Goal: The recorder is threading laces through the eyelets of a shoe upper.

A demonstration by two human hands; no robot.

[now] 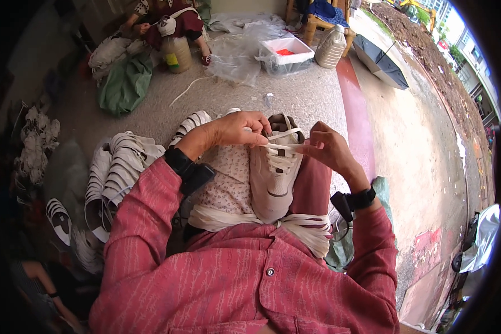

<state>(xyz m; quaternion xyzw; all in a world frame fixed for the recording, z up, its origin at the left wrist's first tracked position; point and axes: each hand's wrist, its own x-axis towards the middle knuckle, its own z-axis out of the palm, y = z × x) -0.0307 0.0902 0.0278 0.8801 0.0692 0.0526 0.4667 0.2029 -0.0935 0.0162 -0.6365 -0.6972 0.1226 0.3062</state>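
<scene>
A pale beige sneaker (271, 183) rests on my lap with its toe toward me and its dark opening facing away. A flat cream shoelace (283, 146) is threaded in rows across its front. My left hand (238, 129) pinches the lace at the left side of the upper rows, thumb and forefinger together. Opposite it, my right hand (329, 148) pinches the lace at the right edge, its other fingers curled. A bundle of cream laces (220, 219) lies across my thighs. Under the shoe is a flowered cloth (220, 186).
Stacked white shoe uppers (129, 164) lie at my left. Ahead are a green sack (126, 83), clear plastic sheeting (234, 55), a white foam box (286, 51) and a large plastic jug (330, 47). Another person (170, 25) sits at the far left. An umbrella (379, 61) lies far right.
</scene>
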